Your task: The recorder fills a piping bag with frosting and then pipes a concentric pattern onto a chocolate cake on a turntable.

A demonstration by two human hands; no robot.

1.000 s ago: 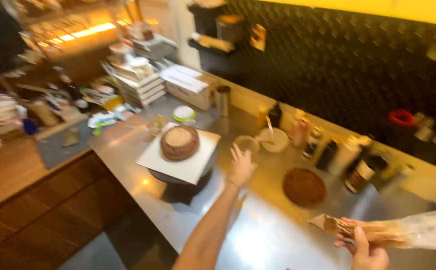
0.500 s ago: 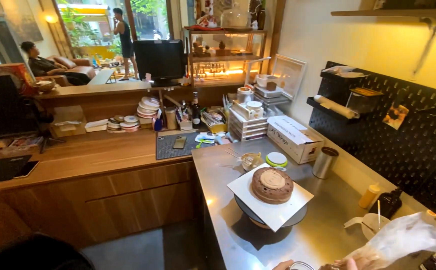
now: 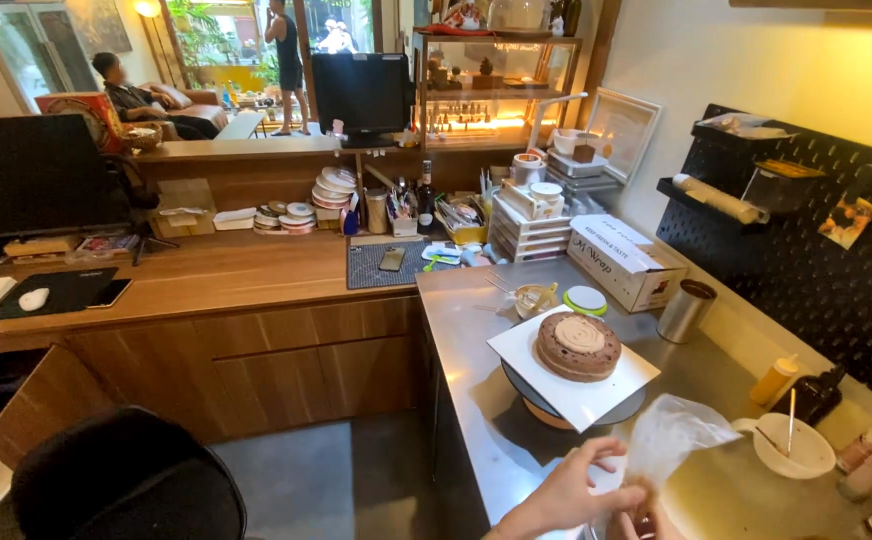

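Left hand point(image 3: 571, 495) is clamped round the neck of the clear piping bag point(image 3: 671, 440), just in front of the chocolate cake point(image 3: 579, 346), right hand's barely visible so can't tell its grip, and a loose squeeze could squirt filling onto the steel counter point(image 3: 476, 400).

The room is bright. Daylight comes in through the window point(image 3: 256, 40) at eleven o'clock. A warm orange lamp glows in the shelf point(image 3: 486, 100) at twelve. The steel counter point(image 3: 476, 400) shines with soft glare. Edges bend a little. The picture looks sharp.
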